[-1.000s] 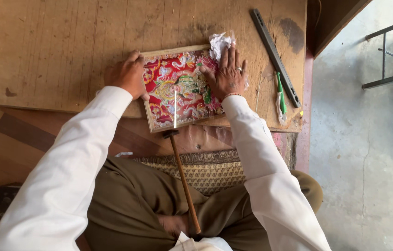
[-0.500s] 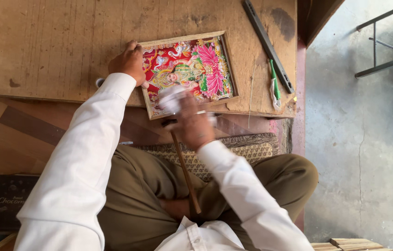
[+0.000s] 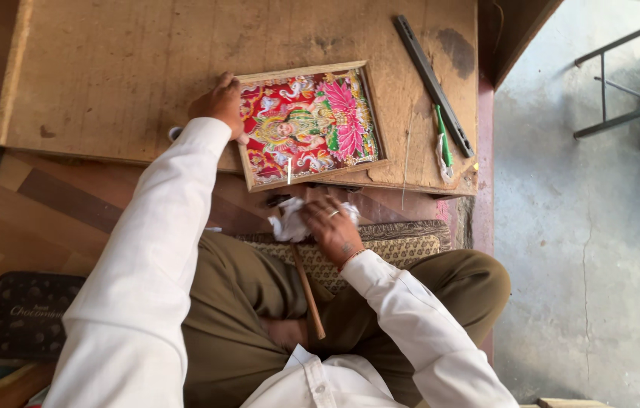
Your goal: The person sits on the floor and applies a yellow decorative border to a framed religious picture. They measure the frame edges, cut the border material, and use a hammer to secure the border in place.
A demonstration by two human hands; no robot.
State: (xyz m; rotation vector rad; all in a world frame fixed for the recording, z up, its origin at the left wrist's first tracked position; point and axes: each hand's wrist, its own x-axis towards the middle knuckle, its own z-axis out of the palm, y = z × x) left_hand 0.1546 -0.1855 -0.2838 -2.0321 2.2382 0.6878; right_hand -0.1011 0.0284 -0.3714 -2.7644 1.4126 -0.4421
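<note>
Framed picture (image 3: 306,125), wooden border, bright red, pink and green image, flat on the wooden tabletop (image 3: 108,68) near its front edge. Left hand (image 3: 219,102) pressed on the frame's left edge, fingers curled over it. Right hand (image 3: 333,224) below the tabletop edge, above the lap, closed around a crumpled white cloth (image 3: 287,223). Wooden stick (image 3: 308,291) slanting across the lap beneath that hand. Right of the frame: long dark ruler (image 3: 433,83), green-handled tool (image 3: 443,140). Dark tin (image 3: 29,313) at far left on the floor.
</note>
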